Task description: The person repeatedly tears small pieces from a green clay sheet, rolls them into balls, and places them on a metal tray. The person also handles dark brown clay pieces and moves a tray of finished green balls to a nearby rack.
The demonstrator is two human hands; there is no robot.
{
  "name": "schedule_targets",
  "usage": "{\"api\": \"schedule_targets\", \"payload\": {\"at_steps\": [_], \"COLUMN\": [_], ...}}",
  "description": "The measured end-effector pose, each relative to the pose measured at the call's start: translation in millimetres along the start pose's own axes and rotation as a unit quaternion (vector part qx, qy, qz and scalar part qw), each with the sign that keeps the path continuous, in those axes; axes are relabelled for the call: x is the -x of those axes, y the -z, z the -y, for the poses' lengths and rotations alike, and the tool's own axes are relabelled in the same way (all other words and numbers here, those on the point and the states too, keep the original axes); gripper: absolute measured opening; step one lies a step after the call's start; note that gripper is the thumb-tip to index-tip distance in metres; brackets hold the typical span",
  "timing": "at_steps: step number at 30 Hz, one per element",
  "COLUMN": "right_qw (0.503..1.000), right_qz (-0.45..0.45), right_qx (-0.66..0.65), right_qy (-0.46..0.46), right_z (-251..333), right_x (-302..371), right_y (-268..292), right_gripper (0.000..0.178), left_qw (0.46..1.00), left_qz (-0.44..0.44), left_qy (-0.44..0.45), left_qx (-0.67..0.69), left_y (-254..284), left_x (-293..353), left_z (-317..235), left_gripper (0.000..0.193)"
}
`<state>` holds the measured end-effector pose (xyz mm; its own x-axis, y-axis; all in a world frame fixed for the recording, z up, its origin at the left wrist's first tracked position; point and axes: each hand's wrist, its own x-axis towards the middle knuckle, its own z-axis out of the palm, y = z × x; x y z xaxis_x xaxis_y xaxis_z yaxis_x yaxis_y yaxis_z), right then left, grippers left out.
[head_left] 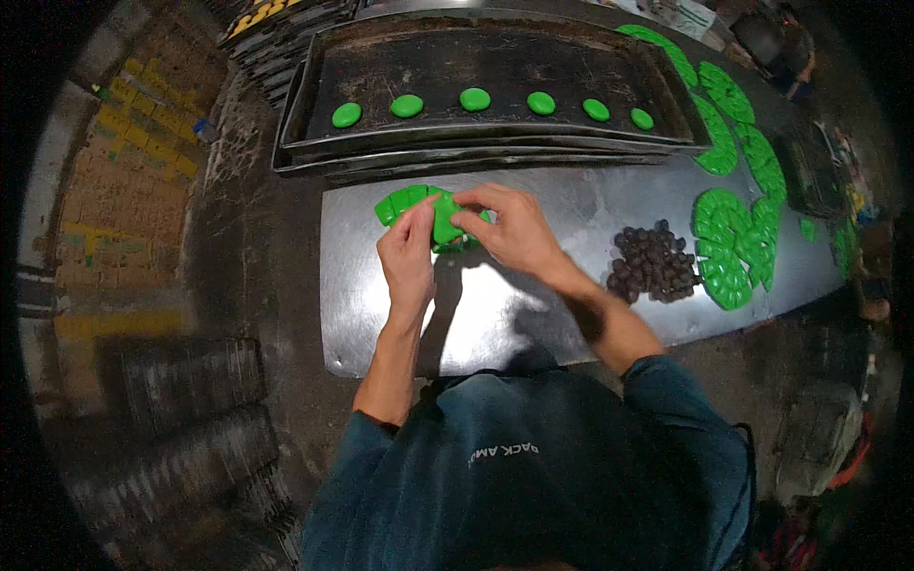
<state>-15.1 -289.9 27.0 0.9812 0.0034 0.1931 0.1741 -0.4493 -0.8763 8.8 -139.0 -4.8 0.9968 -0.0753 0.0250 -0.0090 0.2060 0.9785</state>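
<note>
Above the metal table, my left hand (407, 255) and my right hand (519, 228) pinch a flattened piece of bright green dough (445, 221) between them. Its lower part is partly covered by my fingers, and whether anything is inside it cannot be seen. Just behind my left fingers, a cut section of green dough (398, 203) lies on the table, divided into wedges. More green dough shows beside and under my right hand. To the right of my right forearm sits a heap of dark brown balls (653, 263).
Beyond my hands stands a stack of dark baking trays (495, 135); the top one holds a row of several smooth green dough rounds (474, 99). Scored green dough discs (724, 249) cover the right side of the steel table (367, 314). More trays (276, 48) with yellow pieces stand far left.
</note>
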Motion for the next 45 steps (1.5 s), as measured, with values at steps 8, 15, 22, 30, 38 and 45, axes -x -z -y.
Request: {"api": "schedule_targets", "payload": {"at_steps": [8,15,22,30,38,45], "right_qw": [0.934,0.920,0.893,0.850,0.927,0.966], "right_qz": [-0.210,-0.141,-0.146,-0.190,-0.261,-0.067], "right_qx": [-0.241,0.362,0.380,0.371,0.266,-0.015], "right_qy": [-0.159,-0.039,-0.192,-0.322,0.037,-0.251], "right_z": [28.8,-5.8,-138.1,-173.5,-97.6,-75.9], "right_x": [41.6,110.2,180.3,204.0,127.0,78.6], "right_y": [-52.2,-46.2,0.7,105.4,26.9,22.8], "right_gripper": [0.035,0.031,0.021,0.025,0.023,0.028], "left_qw": [0.971,0.952,0.938,0.927,0.900,0.949], "left_qz": [0.039,0.129,0.221,0.267,0.199,0.173], "left_qy": [-0.237,0.187,0.252,0.243,0.324,0.247], "left_qx": [-0.003,0.205,-0.087,-0.099,0.213,0.089], "left_y": [-16.5,10.7,13.7,-26.0,-78.5,-40.4], "left_x": [50.4,57.3,53.6,37.7,56.0,44.5], "left_z": [21.3,67.4,100.1,106.7,100.1,71.5], "left_gripper": [0.030,0.025,0.024,0.024,0.027,0.023]}}
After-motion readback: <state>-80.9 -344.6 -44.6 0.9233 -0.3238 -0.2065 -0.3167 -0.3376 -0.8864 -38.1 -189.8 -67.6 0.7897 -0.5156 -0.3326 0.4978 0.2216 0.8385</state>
